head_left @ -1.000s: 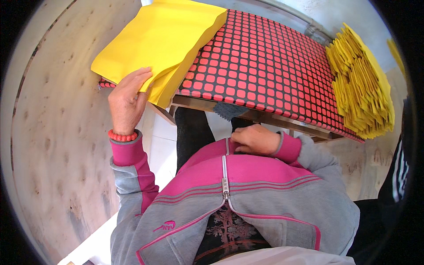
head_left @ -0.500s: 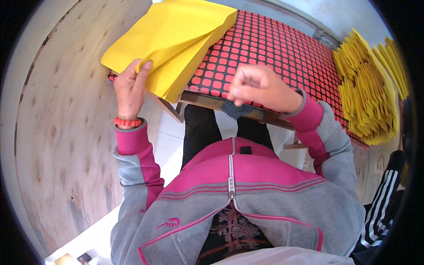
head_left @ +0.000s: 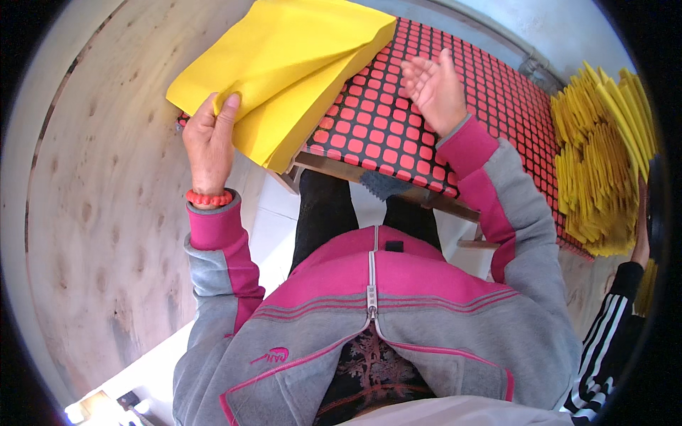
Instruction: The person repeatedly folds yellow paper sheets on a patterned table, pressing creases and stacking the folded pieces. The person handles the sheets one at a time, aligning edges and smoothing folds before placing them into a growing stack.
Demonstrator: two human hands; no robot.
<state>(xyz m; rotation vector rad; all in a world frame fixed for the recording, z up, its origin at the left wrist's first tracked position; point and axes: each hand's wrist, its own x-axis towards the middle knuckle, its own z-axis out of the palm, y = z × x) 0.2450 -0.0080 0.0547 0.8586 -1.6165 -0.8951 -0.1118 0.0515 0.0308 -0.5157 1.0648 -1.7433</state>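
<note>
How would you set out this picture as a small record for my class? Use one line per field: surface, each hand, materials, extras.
Surface: table, red squares on black
Left hand: pinching a lifted edge of the yellow sheets
Right hand: open over the table, nothing seen in it
Other material: yellow bundles, table's right end
Bracelet: red, left wrist
Far right: another person's striped black sleeve

Two hands (head_left: 207, 145) (head_left: 437, 92), one bracelet (head_left: 209, 199), one table (head_left: 376, 135), one stack (head_left: 284, 64)! Far right, one striped sleeve (head_left: 607, 326), and folded pieces (head_left: 597, 188) too many to count.
</note>
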